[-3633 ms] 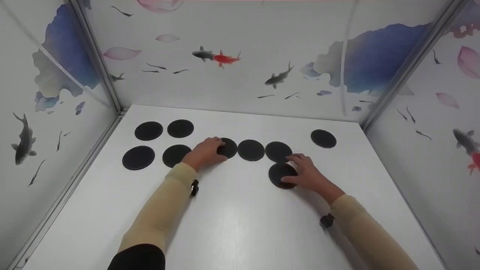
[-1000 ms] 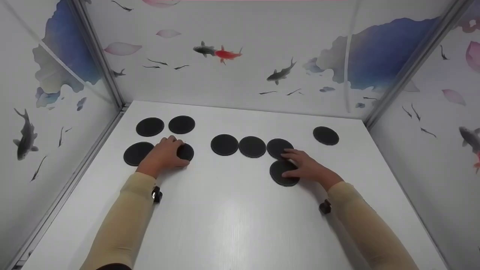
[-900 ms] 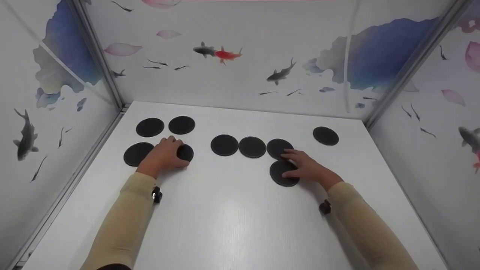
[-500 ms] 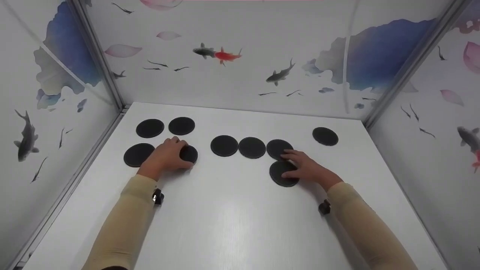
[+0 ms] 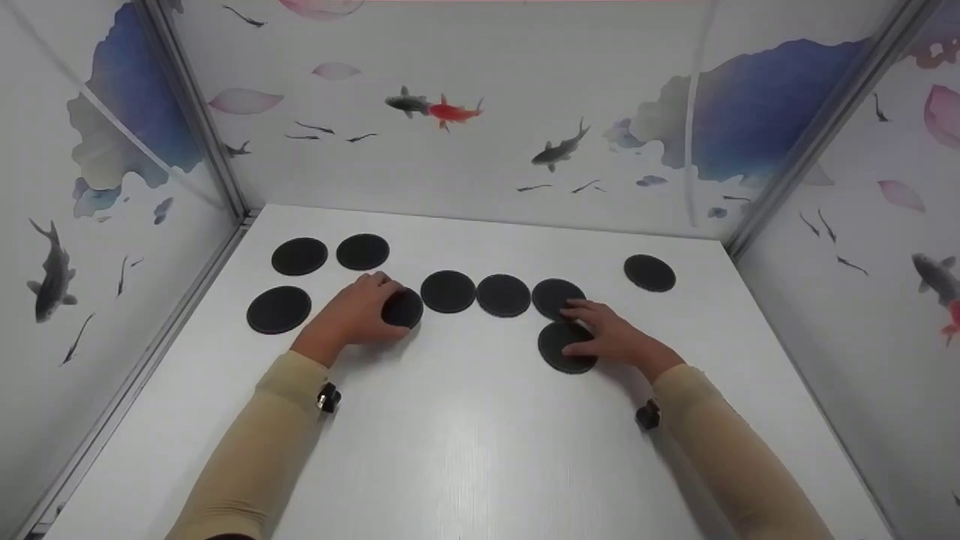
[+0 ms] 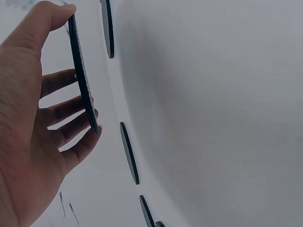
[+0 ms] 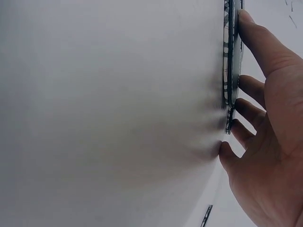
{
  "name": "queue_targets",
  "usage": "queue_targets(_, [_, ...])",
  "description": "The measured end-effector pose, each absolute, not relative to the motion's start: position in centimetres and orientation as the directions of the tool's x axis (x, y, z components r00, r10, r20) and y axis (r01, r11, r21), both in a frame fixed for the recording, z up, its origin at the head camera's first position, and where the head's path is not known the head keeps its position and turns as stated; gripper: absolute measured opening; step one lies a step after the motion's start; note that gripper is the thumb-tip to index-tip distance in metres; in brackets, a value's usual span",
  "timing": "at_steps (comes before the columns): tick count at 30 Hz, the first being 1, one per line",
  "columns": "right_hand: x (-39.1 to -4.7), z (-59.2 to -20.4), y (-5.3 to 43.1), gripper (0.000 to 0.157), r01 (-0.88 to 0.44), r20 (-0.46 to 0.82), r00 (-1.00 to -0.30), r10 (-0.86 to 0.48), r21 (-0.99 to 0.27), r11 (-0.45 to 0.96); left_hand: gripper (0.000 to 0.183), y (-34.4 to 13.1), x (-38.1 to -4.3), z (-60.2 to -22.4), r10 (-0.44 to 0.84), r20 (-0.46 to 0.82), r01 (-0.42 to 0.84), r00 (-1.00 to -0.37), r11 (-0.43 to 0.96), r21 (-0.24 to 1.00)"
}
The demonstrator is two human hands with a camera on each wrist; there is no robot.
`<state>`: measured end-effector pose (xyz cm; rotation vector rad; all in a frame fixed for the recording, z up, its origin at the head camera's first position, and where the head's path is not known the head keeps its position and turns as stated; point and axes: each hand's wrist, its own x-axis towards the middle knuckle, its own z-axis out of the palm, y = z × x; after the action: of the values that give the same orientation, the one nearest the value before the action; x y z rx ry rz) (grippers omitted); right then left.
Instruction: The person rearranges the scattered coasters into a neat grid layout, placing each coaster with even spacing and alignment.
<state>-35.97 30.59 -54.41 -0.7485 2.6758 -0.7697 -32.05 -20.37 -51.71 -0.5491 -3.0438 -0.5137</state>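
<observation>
Black disc (image 5: 406,308) moved right, pinched between left fingertips (image 6: 90,139).

My left hand (image 5: 358,315) pinches a thin, round, black disc (image 5: 403,307) by its rim, raised; my right hand (image 5: 616,335) touches a second round, black disc (image 5: 556,343) and a third round, black disc (image 5: 553,295), lying flat beside each other.

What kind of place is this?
Probably a small booth for tabletop activities: there's a white table, walls printed with fish on three sides, and metal posts at the corners.
</observation>
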Motion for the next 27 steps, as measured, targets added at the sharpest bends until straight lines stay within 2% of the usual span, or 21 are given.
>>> queue_targets(16, [-35.9,-54.3,30.6,0.087,-0.406,-0.105,-0.838,-0.535,-0.534,0.741,0.078,-16.0,-31.5,-51.4,0.449,0.079,0.449,-0.89,0.836,0.315])
queue_targets(27, [-36.0,-54.4,30.5,0.088,-0.395,-0.122,-0.84,-0.529,-0.531,0.749,0.081,-12.5,-31.4,-51.0,0.472,0.071,0.472,-0.879,0.836,0.28])
